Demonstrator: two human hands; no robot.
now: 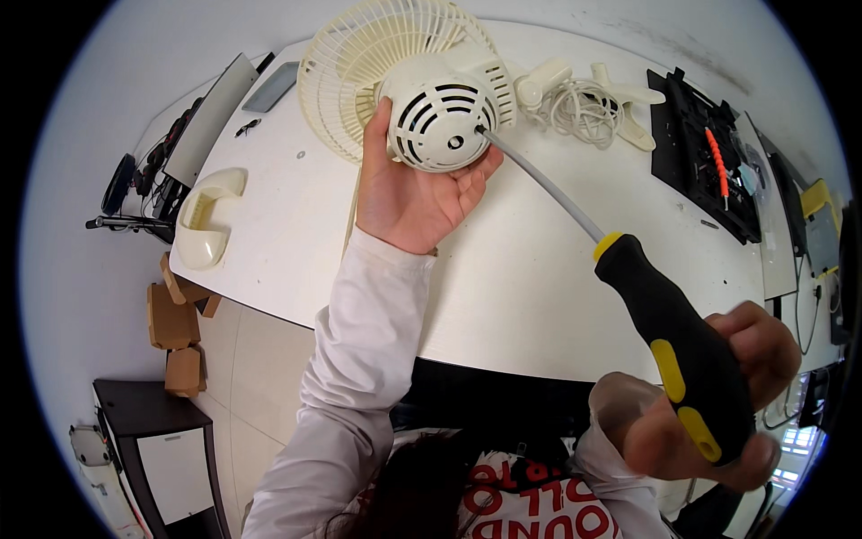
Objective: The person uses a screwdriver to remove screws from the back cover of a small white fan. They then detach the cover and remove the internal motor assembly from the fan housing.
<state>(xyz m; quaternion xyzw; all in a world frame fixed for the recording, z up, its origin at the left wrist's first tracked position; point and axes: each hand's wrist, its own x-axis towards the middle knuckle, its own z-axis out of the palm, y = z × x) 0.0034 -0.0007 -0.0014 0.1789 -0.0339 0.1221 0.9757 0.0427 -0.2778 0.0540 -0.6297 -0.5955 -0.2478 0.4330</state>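
Nearest, the right hand (709,413) is clamped around the black and yellow handle of a screwdriver (628,278). Its shaft reaches to the rear housing of a cream fan (431,99), which the left hand (409,193) cups over the white table (539,269). Behind lies a coiled cord (584,110).

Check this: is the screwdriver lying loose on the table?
No: the right hand grips the screwdriver by its black-and-yellow handle, its tip at the fan motor housing that the left hand cups.
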